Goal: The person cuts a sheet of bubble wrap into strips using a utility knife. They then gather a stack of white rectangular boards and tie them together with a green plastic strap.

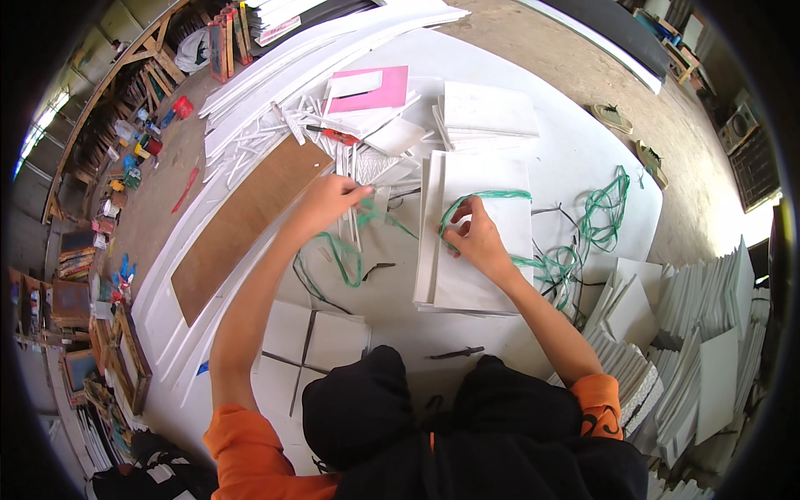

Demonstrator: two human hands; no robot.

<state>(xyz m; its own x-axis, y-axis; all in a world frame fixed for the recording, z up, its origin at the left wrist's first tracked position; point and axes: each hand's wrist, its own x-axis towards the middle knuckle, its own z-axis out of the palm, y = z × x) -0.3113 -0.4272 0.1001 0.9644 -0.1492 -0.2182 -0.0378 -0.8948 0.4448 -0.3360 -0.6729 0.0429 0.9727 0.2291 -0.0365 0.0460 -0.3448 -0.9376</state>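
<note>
A stack of white sheets [479, 275], perhaps card or foam board, lies in front of me. Green plastic string [500, 194] runs across its top in two strands that bend at its left side. There my right hand [479, 237] rests over the stack, thumb and fingers curled on the string. To the left, my left hand [329, 202] is raised with its fingertips pinched together at the end of a green strand. That strand trails back toward the stack, with a loose green loop [346, 265] below it.
Tangled green string [604, 212] lies right of the stack. A smaller white stack [487, 112] is behind it. On the left are a brown board [250, 225], white offcuts, a red-handled cutter [337, 136] and a pink sheet [392, 87]. Many white sheets [700, 333] stand at right.
</note>
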